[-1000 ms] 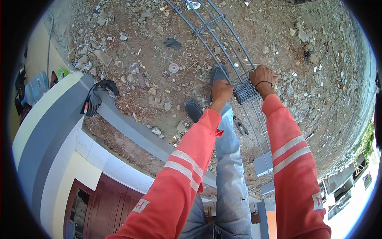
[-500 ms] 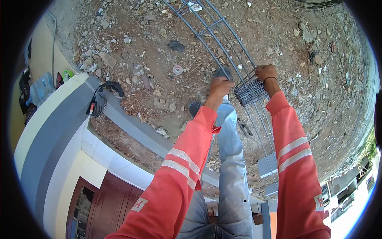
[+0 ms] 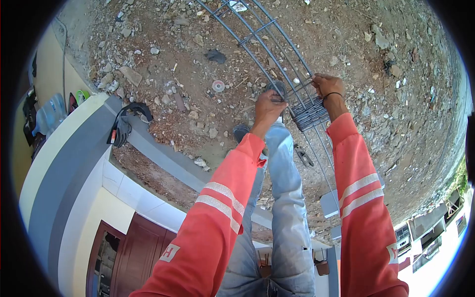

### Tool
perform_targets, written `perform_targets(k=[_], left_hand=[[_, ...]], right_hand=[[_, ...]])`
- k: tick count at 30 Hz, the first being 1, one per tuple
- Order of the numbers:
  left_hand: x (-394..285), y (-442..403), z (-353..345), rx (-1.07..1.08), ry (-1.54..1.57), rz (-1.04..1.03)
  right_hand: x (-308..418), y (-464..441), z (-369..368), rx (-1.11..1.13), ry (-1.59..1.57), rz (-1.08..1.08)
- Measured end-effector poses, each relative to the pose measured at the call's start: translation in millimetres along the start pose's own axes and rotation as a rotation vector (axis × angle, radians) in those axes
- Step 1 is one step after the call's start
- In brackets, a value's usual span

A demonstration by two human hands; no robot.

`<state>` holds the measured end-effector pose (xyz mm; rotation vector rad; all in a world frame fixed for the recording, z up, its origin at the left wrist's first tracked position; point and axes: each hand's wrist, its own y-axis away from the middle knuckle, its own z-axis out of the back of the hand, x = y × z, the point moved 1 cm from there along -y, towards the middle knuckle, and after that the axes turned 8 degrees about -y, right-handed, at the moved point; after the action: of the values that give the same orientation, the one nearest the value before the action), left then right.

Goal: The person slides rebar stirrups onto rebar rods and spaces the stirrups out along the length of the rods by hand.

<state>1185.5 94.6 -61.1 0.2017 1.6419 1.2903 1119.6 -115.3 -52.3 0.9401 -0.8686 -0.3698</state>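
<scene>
A long cage of steel bars (image 3: 267,48) runs from the top of the view down past my feet. Many stirrups (image 3: 309,114) are bunched together around its bars just below my hands. My left hand (image 3: 269,105) is closed at the cage's left side, its fingers pinched round a thin stirrup that crosses the bars. On the right side my right hand (image 3: 328,87) pinches the other end of that stirrup, just above the bunch. One stirrup (image 3: 258,32) sits farther up the cage, apart from the others.
Pliers (image 3: 304,156) lie on the rubble ground right of my leg. A low grey wall edge (image 3: 163,157) curves along the left, with a black glove and strap (image 3: 121,129) on it. A round disc (image 3: 218,86) and stones lie ahead.
Both hands have moved from the sides of the bunch to just above it. A single stirrup now stands apart from the bunch between them.
</scene>
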Motion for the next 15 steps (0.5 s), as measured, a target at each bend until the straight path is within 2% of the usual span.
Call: perform_targets(k=[2,4,5,7,8,10,11,14,15], left_hand=[[-6.5,-9.6,11.7,-0.065,0.034,0.015],[-12.0,-17.7,25.9,-0.138,0.105,-0.055],[-17.0,-17.2,29.3,-0.152,0.088,-0.055],[-26.0,-18.6,34.3,-0.139,0.127,-0.014],[-29.2,-19.0,36.5,-0.122,0.171,0.029],[-32.0,-18.6,38.7,-0.123,0.151,0.088],[-31.6,-18.8,38.2,-0.120,0.136,0.149],[-29.5,-19.5,36.8,-0.138,0.067,0.085],[-27.8,-22.4,35.3,-0.139,0.070,0.085]], right_hand=[[14.8,-0.6,-16.6,0.002,-0.011,0.076],[26.9,-8.6,-30.3,0.016,0.365,0.229],[29.8,-16.2,-35.2,0.019,0.360,0.231],[37.2,-22.5,-45.4,0.058,0.667,0.297],[38.2,-19.6,-48.4,0.061,0.662,0.299],[39.1,-12.8,-50.9,-0.132,0.799,0.436],[33.3,-15.4,-50.2,-0.131,0.799,0.440],[23.0,-22.9,-35.3,-0.168,0.826,0.386],[26.5,-23.6,-25.9,0.051,0.729,0.273]])
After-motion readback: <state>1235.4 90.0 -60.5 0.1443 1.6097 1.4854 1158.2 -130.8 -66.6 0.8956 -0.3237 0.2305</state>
